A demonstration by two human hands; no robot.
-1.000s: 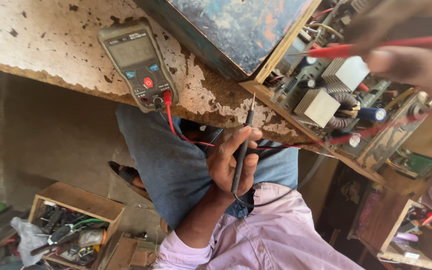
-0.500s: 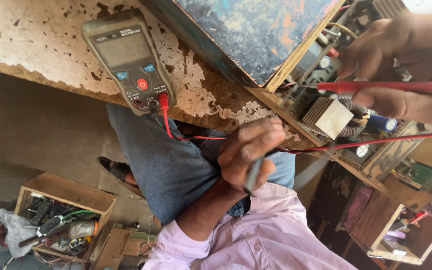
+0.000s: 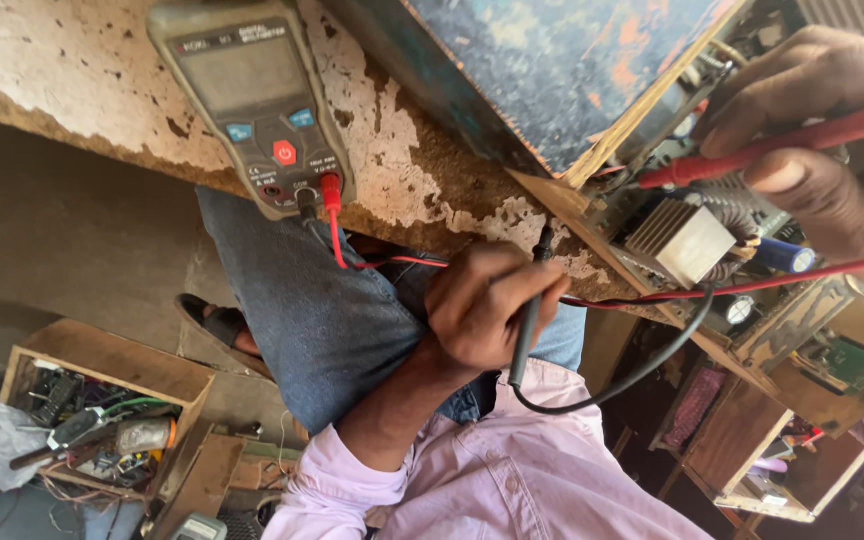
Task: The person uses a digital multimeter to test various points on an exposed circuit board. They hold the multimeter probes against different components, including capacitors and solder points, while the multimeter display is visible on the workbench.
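Two probes meet beside the multimeter (image 3: 257, 105): left hand (image 3: 487, 305) pinching the black probe (image 3: 529, 310), right hand (image 3: 832, 150) gripping the red probe (image 3: 782, 148) over the open wooden case (image 3: 752, 330) holding a circuit board (image 3: 692, 240).

This is a small electronics repair workshop. A worn bench (image 3: 72, 90) with flaking pale paint carries a grey multimeter (image 3: 252, 100) with red and black leads plugged in, beside an opened device showing a circuit board (image 3: 712, 250) with heat sinks and capacitors. On the floor below stands an open wooden box (image 3: 102, 400) crammed with tools, wires and spare parts, and more boards lie on low shelves (image 3: 782, 440).
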